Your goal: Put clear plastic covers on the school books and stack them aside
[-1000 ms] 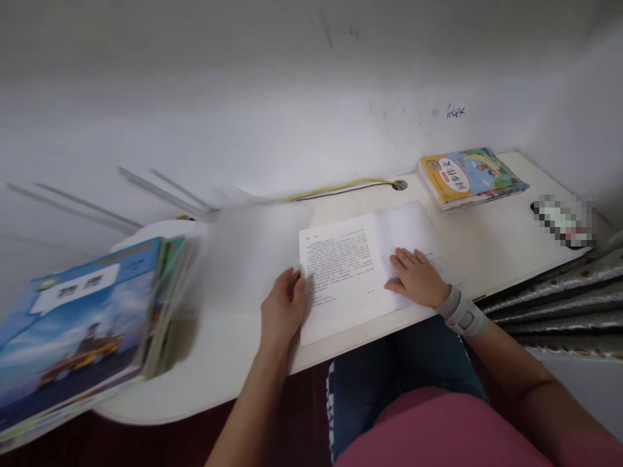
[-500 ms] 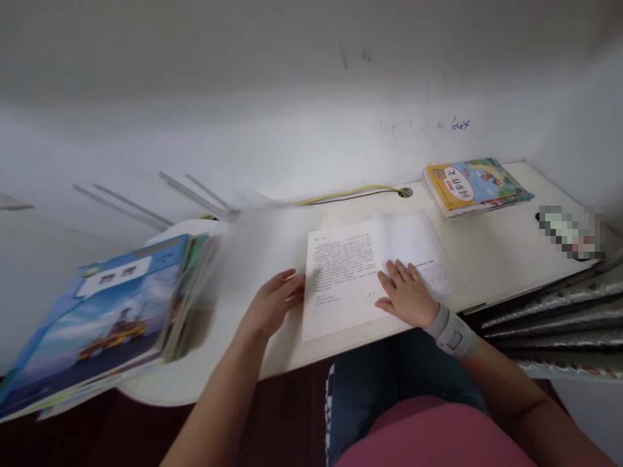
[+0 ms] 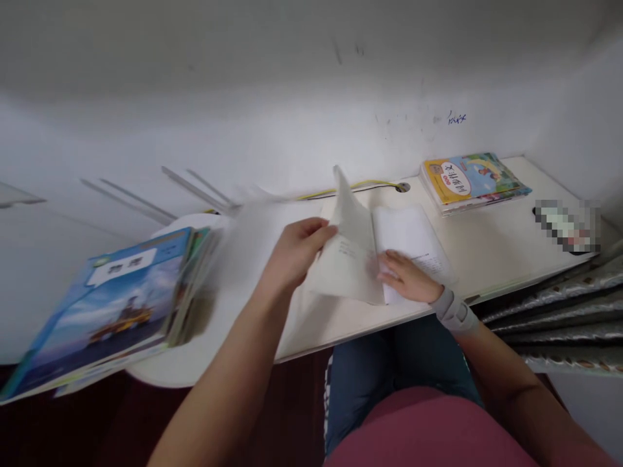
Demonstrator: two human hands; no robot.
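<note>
An open book (image 3: 403, 230) with printed text lies on the white desk in front of me. Its left side is raised off the desk and curls upward. My left hand (image 3: 299, 253) is closed on the outer edge of that raised part, pinching it between thumb and fingers. Close to the fold, my right hand (image 3: 407, 275) rests on the right page with its fingers stretched out. A grey band (image 3: 453, 310) circles the right wrist. Motion blurs the lifted paper, so I cannot tell how many pages it holds.
On the left stands a stack of books topped by a blue physics textbook (image 3: 126, 285). A smaller stack with a yellow and blue cover (image 3: 472, 178) lies at the back right. Beyond it is a pixelated phone-like object (image 3: 567, 226). A yellow cable (image 3: 360, 186) enters a desk hole.
My left hand has moved up and taken hold of the book's left side, which was flat and is now lifted. My right hand has stayed on the right page, shifting slightly.
</note>
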